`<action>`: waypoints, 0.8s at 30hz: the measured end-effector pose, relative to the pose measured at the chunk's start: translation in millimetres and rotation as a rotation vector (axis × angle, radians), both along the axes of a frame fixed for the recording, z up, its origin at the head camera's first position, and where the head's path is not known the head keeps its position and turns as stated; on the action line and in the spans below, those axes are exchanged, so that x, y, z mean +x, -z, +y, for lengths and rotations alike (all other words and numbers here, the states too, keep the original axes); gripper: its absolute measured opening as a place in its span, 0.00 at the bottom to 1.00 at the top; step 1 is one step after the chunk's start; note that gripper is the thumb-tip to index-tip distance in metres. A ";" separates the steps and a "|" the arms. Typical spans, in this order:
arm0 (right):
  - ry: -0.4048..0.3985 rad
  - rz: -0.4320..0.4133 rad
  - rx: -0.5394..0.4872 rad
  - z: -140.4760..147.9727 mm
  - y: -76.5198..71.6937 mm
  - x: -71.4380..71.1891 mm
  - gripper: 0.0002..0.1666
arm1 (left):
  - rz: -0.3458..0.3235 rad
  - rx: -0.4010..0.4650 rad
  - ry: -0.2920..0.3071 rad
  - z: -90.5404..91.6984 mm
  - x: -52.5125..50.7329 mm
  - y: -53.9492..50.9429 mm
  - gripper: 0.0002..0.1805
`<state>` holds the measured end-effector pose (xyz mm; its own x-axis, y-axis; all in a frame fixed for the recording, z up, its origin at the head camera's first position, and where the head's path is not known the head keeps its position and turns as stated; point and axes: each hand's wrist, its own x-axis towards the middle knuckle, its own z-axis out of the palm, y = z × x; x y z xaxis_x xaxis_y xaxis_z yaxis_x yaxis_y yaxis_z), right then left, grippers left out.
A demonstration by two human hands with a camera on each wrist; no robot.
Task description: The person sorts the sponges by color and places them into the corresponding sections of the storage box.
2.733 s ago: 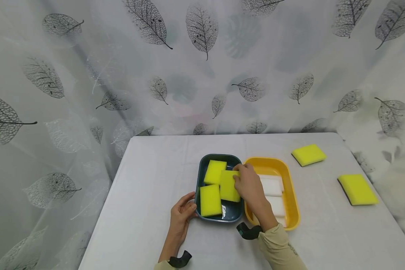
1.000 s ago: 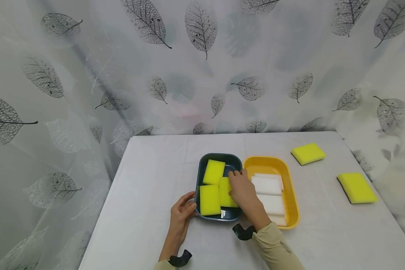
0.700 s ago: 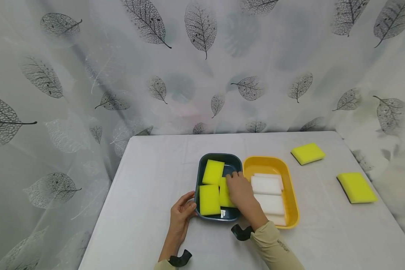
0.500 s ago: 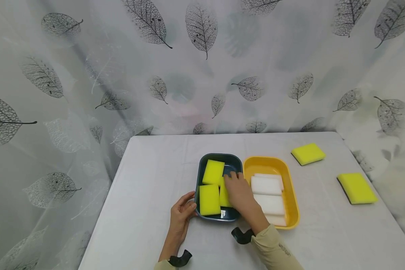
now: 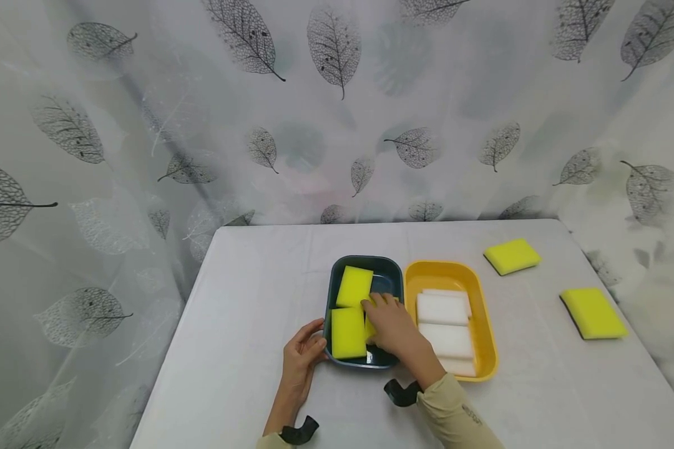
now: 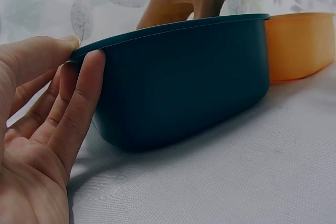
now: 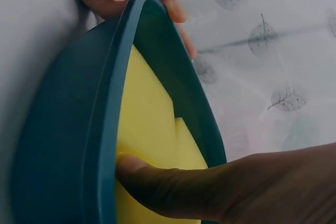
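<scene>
In the head view, a dark teal basin [image 5: 384,265] holds yellow sponges, with a front left sponge [image 5: 348,333] and a far left sponge [image 5: 354,287] lying flat. My right hand [image 5: 392,323] reaches inside and rests over a third sponge [image 5: 369,328], covering most of it. Its thumb [image 7: 157,182] lies straight against yellow foam in the right wrist view; the other fingertips are hidden there. At the basin's left side my left hand [image 5: 301,358] grips the rim. Its thumb is on top and its fingers [image 6: 86,85] press the outer wall in the left wrist view.
A yellow-orange basin [image 5: 485,324] with several white sponge blocks [image 5: 442,308] stands touching or close beside the teal one. Two more yellow sponges with dark undersides, one far [image 5: 512,256] and one nearer [image 5: 593,313], lie at the right of the white-covered table [image 5: 247,299].
The third sponge has gone lower into the teal basin beside the front left one. My right hand has shifted left across it, its fingers spreading over its top. My left hand has stayed put.
</scene>
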<state>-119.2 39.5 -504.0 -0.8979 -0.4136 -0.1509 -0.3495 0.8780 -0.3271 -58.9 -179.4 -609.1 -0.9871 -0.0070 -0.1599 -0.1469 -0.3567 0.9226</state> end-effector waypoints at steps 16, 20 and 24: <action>-0.010 -0.074 -0.027 -2.0 6.0 -5.3 0.45 | 0.016 -0.004 0.010 -0.5 0.4 0.5 0.27; -0.012 -0.065 -0.024 -2.1 5.6 -4.9 0.45 | 0.016 -0.004 0.011 -0.1 0.2 -0.3 0.26; -0.016 -0.039 -0.029 -1.9 6.3 -2.6 0.46 | 0.014 -0.014 0.004 -0.3 0.6 -0.7 0.26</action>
<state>-121.8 37.6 -510.3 -0.8848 -0.4327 -0.1729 -0.3501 0.8622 -0.3661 -58.2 -179.7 -608.4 -0.9893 -0.0048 -0.1460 -0.1355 -0.3431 0.9295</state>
